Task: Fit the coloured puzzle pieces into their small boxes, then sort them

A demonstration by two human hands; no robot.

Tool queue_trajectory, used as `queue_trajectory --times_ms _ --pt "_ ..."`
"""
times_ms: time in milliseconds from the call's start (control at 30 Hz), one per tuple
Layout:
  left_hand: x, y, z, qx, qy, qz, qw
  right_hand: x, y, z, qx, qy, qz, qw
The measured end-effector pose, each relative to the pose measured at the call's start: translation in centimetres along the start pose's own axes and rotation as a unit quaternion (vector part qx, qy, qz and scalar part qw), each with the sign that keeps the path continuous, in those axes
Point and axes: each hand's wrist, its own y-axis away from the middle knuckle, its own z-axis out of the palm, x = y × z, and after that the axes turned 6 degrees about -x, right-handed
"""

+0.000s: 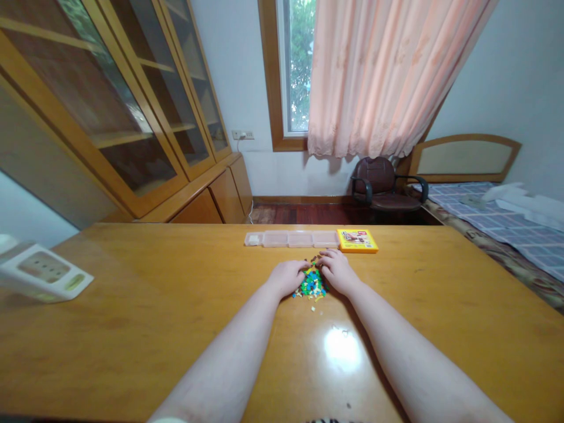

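Observation:
A small heap of tiny building bricks (312, 283) in green, blue, yellow, white and dark colours lies on the wooden table (154, 329). At the heap's left edge rests my left hand (287, 277), its fingertips among the bricks; whether it pinches one is too small to make out. Across from it, my right hand (338, 272) lies over the right and far side with fingers spread. Beyond the hands stands a row of clear plastic trays (300, 239), the leftmost with something whitish in it. A yellow box (358, 241) with a printed picture adjoins the row's right end.
A white plastic device (46, 273) stands at the table's left. Past the far edge are a glass-door cabinet (176, 117), a brown armchair (382, 182) and a bed (506, 205). One loose white brick (313, 308) lies nearer me than the heap.

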Motion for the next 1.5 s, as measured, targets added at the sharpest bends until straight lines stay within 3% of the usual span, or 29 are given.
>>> queue_trajectory --times_ms 300,533,833,1000,1300,1500 --pt "0.2 0.0 -0.4 0.028 -0.009 -0.065 0.997 0.0 0.0 0.0 -0.005 -0.003 -0.012 1.000" --pt "0.2 0.1 -0.4 0.031 0.004 -0.030 0.999 0.3 0.0 0.3 -0.042 0.042 0.021 0.998" --pt "0.0 -0.1 0.0 0.017 -0.006 -0.006 1.000 1.0 -0.2 0.2 0.056 0.051 0.059 0.995" --pt "0.5 0.1 -0.3 0.049 -0.059 0.032 0.997 1.2 -0.2 0.2 0.089 0.012 0.024 0.996" --pt "0.4 0.1 0.0 0.067 -0.062 0.018 0.996 0.9 -0.1 0.2 0.039 0.013 -0.007 0.999" --pt "0.7 0.3 -0.7 0.056 -0.037 0.063 0.996 0.8 0.0 0.1 0.030 -0.039 -0.080 0.996"
